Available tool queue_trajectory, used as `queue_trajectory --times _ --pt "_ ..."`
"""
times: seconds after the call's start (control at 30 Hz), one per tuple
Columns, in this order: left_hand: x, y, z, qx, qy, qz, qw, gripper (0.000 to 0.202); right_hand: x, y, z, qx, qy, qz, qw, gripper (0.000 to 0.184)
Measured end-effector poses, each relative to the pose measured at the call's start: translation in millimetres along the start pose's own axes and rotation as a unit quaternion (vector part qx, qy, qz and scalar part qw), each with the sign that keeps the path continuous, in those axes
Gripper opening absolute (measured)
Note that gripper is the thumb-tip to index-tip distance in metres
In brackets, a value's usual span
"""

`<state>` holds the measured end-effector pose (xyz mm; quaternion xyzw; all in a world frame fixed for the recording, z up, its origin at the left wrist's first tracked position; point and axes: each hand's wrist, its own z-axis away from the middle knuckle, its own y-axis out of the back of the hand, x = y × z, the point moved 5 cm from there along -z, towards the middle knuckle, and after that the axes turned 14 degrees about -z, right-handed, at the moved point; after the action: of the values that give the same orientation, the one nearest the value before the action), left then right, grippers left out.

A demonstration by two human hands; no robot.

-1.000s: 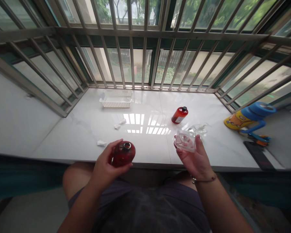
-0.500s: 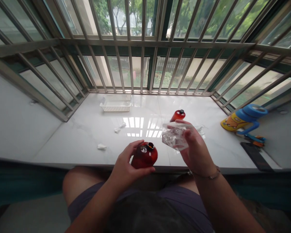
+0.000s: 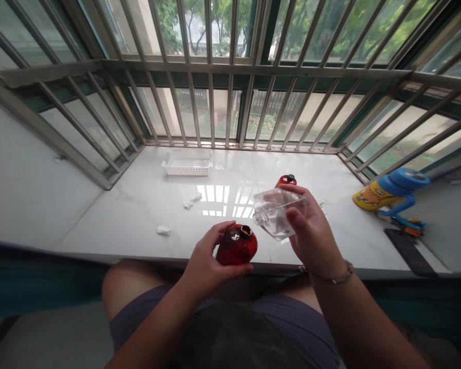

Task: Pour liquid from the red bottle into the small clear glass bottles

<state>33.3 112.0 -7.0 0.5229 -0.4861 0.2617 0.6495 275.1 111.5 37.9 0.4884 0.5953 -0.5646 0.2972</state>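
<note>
My left hand (image 3: 211, 256) grips a round red glass bottle (image 3: 236, 247) low on its body, with its open mouth turned up and a dark orange rim showing. My right hand (image 3: 311, 230) holds a transparent square glass bottle (image 3: 278, 214) tilted on its side, its neck pointing left and down toward the red bottle's mouth. A small gap separates the two bottles. Behind them stands a red bottle with a black cap (image 3: 286, 180), partly hidden by the glass bottle and my right hand.
The bottles are above a white marble sill (image 3: 115, 228) backed by barred windows (image 3: 230, 107). On it are a white plastic basket (image 3: 186, 164), small white scraps (image 3: 163, 230), and a blue-and-yellow toy (image 3: 388, 189). A black flat object (image 3: 409, 251) lies at right.
My right hand has moved up and left, turning the glass bottle onto its side. My left hand has carried the red bottle right, bringing the two bottles closer.
</note>
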Motion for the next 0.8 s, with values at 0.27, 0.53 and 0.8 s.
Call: queue_trajectory --times 0.27,0.53,0.8 --pt "0 -5.2 -4 0.001 -0.008 0.027 1.000 0.091 -4 -6 -1 -0.019 0.021 0.031 0.999 0.065" --pt "-1 -5.8 -6 0.004 -0.009 0.032 0.999 0.090 -10 -11 -2 -0.023 0.030 0.036 0.999 0.064" --pt "-4 -7.6 -8 0.001 -0.013 0.031 0.999 0.090 -10 -9 -3 -0.035 0.024 0.059 0.997 0.066"
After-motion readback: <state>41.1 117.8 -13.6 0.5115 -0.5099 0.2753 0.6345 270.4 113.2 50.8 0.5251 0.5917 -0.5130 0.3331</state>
